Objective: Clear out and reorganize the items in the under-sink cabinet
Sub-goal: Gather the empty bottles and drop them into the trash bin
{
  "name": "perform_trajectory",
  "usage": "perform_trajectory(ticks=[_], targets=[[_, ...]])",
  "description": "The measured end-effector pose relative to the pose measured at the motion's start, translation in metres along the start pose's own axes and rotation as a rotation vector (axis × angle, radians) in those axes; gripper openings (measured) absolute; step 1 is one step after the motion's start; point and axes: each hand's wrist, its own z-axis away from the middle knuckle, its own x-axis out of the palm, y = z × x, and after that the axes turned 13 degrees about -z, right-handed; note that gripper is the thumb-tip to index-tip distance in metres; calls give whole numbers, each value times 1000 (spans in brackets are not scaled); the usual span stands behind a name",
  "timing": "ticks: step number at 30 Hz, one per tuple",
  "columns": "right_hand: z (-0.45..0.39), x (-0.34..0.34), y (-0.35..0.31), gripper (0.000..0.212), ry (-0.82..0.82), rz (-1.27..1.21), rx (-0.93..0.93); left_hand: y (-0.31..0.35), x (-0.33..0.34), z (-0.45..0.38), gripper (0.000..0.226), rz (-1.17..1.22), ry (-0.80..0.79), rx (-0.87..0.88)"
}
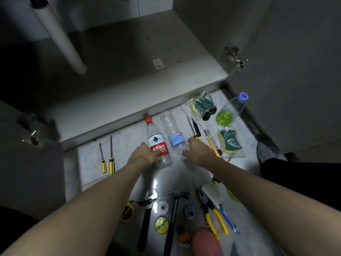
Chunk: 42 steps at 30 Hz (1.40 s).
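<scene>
Fingers of left hand (143, 154) curled round red-label bottle (158, 145); right hand (198, 150) grips base of blue-label bottle (172, 134). Both bottles lie on floor (88, 163) just before cabinet (129, 71) front edge, caps toward it. Risk: thin empty plastic may crumple or squirt from grip; lifted bottles could roll if set down lying. Near: hammer (174, 206), pliers (209, 211), tape measure (127, 211) under forearms, could snag. Left: two screwdrivers (108, 161). Right: knife (212, 143), bagged sponges (229, 143). Far: cabinet floor bare, pipe (60, 36) intrudes at left.
</scene>
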Motion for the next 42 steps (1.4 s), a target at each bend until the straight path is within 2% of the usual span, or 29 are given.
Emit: perform_trajectory(ticks=[3,9,12,16,22,25,32,38,42], targets=[[-26,7,-4,32,55,-81,-21,7,11,-22,72,144,2,-43],[-72,22,-10,51,103,-177,-30,14,19,-49,72,334,30,-118],[-83,27,-9,48,70,-213,7,16,19,-55,72,365,7,-134],[-75,36,0,38,47,-278,36,16,20,-53,68,396,-32,-159],[-37,26,7,46,119,-274,49,10,16,-23,55,384,-105,-128],[-12,8,3,53,154,-248,38,16,6,2,54,404,-81,-98],[61,-53,-22,62,272,-198,-29,38,-31,81,82,503,52,19],[125,-129,-55,69,400,-294,-131,61,-88,154,62,607,260,155],[174,-192,-81,78,511,-367,-217,88,-127,200,50,779,339,284]])
